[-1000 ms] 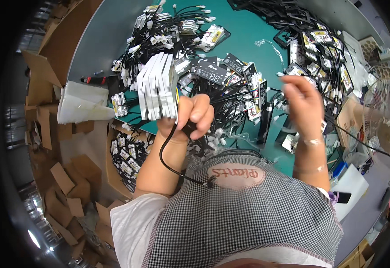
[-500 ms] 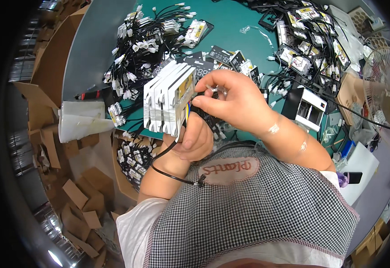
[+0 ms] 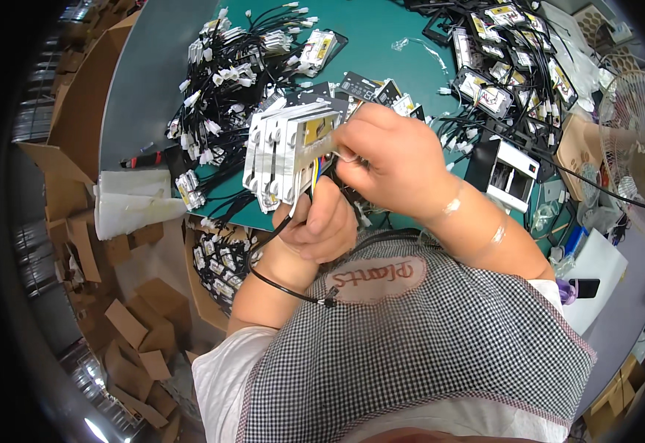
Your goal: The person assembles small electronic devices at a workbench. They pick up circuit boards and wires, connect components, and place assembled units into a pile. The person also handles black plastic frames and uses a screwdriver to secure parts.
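currently, a black cable [image 3: 268, 238] hanging below the white module stack [image 3: 274, 151] might snag, and uneven pressing could splay the modules. just below the stack, the left hand [image 3: 319, 227] seems clamped on its wires. the right hand [image 3: 389, 159] has fingertips together at the stack's right face, their hold hidden. right of the stack, a white-and-black box [image 3: 520, 161] and a fan [image 3: 636, 159] crowd the desk [image 3: 381, 44].

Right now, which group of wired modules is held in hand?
The white module stack in the left hand; others lie on the green table or in the cardboard box.
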Available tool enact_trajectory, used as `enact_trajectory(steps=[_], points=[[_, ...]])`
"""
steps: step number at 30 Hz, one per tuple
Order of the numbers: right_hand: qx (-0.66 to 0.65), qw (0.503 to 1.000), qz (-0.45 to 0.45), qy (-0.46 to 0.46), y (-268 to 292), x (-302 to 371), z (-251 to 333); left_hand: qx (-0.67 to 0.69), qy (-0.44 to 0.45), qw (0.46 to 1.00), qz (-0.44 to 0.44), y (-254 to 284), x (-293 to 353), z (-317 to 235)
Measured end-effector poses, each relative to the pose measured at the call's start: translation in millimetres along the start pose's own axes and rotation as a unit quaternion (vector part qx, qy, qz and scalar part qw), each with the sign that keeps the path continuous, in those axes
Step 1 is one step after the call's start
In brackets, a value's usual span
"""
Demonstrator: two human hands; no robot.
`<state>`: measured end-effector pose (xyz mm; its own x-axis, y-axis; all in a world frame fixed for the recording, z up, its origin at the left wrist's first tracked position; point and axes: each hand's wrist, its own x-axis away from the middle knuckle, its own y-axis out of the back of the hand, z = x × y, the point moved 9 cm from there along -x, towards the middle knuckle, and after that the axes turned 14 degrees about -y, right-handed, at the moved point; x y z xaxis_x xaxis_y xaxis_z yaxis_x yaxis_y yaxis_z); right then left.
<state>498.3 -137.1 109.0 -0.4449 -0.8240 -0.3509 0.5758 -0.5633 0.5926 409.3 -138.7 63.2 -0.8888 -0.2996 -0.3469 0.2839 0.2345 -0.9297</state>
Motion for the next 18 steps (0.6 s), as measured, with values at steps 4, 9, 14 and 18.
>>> enact_trajectory(steps=[4, 9, 14, 18], points=[[0.006, 0.997, -0.076, -0.023, 29.1, -5.4, -21.4, -0.016, -0.045, 0.999, 0.016, -1.6, -2.3, -23.8], [-0.168, 0.966, 0.064, -0.184, 9.7, -5.3, -45.2, 0.02, -0.02, 0.998, 0.058, -14.4, -6.7, -25.7], [-0.338, 0.855, 0.273, -0.283, -49.6, 17.1, -35.1, 0.032, 0.0, 0.997, 0.076, -26.4, -7.2, -11.4], [-0.477, 0.767, 0.293, -0.315, -71.7, 22.6, -34.3, 0.043, 0.006, 0.996, 0.076, -26.4, -6.4, -6.3]])
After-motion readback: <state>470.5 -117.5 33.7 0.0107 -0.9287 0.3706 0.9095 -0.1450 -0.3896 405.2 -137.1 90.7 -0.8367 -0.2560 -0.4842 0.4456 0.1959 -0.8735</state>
